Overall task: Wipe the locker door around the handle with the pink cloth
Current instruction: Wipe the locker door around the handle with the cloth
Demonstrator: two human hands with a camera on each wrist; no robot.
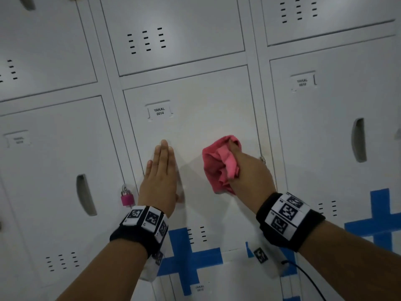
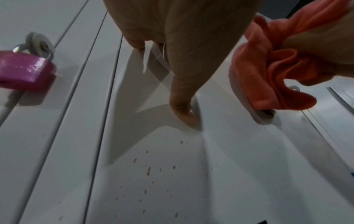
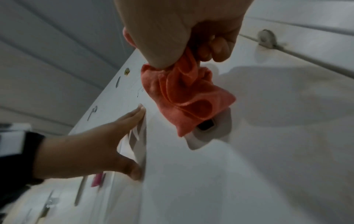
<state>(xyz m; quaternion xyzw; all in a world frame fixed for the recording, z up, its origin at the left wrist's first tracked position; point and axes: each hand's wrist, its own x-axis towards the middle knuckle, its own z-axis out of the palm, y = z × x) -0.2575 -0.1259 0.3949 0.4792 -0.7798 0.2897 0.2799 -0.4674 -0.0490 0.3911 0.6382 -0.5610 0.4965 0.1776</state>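
Note:
The white locker door [image 1: 195, 118], labelled YAKAL 0014, fills the middle of the head view. My right hand [image 1: 249, 172] grips a bunched pink cloth [image 1: 217, 164] and holds it against the door's right half. The cloth [image 3: 184, 97] covers most of the recessed handle [image 3: 208, 131], whose lower end shows in both wrist views. My left hand [image 1: 160, 170] lies flat on the door's left half, fingers straight and together, thumb tip [image 2: 187, 115] touching the metal. The cloth [image 2: 268, 72] hangs just over the handle [image 2: 262, 116].
A pink padlock [image 1: 127, 198] hangs on the left neighbour's hasp. Neighbouring doors have recessed handles [image 1: 85, 194] [image 1: 359, 140]. An unlocked hasp [image 1: 262, 159] sits at this door's right edge. Blue tape crosses [image 1: 184, 253] mark the lower lockers. Brown specks [image 2: 149, 172] dot the door below my left hand.

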